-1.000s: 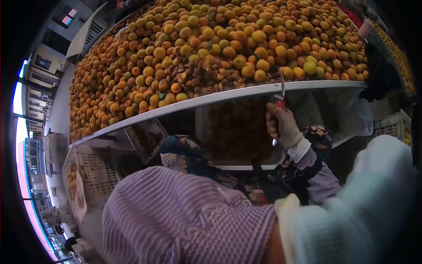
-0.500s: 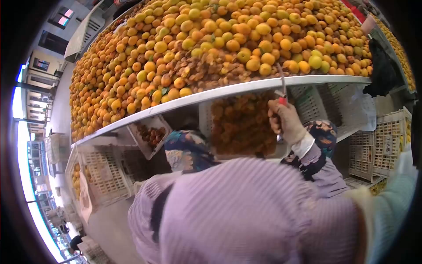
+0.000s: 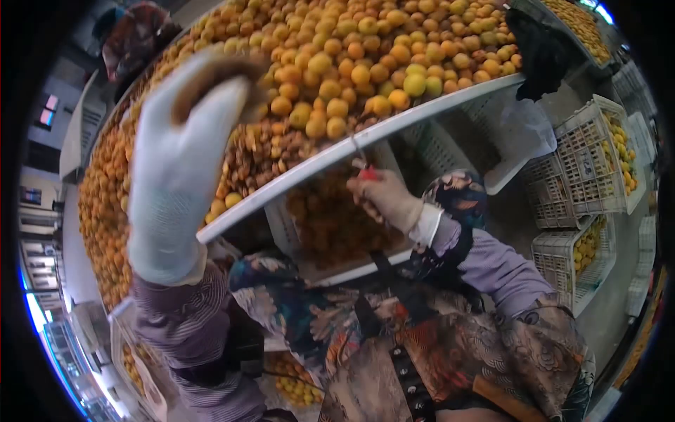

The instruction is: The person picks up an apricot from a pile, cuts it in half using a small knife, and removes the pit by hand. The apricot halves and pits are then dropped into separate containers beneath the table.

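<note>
My left hand (image 3: 186,133), in a white glove with brown-stained fingers, is raised over the left part of the fruit heap. Its fingers curl toward the thumb, but the tips are smeared by motion, so anything between them cannot be made out. Below the table's metal edge (image 3: 292,172), my right hand (image 3: 387,199) is closed round a red-handled tool (image 3: 367,173) with a thin curved metal end. Orange and yellow fruit (image 3: 358,53) covers the table, with a patch of brown pieces (image 3: 264,151) near the edge. A crate of dark orange pieces (image 3: 337,221) sits under my right hand.
Stacked white crates (image 3: 587,165) with yellow fruit stand at the right. A black bag (image 3: 541,53) hangs at the table's right corner, near a clear plastic bag (image 3: 531,126). Another person (image 3: 137,39) is at the upper left. More yellow fruit (image 3: 295,383) shows low down.
My left hand and sleeve have come into view over the heap. The view has shifted and turned, and the lilac-clad back no longer covers the lower middle. My right hand still holds the tool.
</note>
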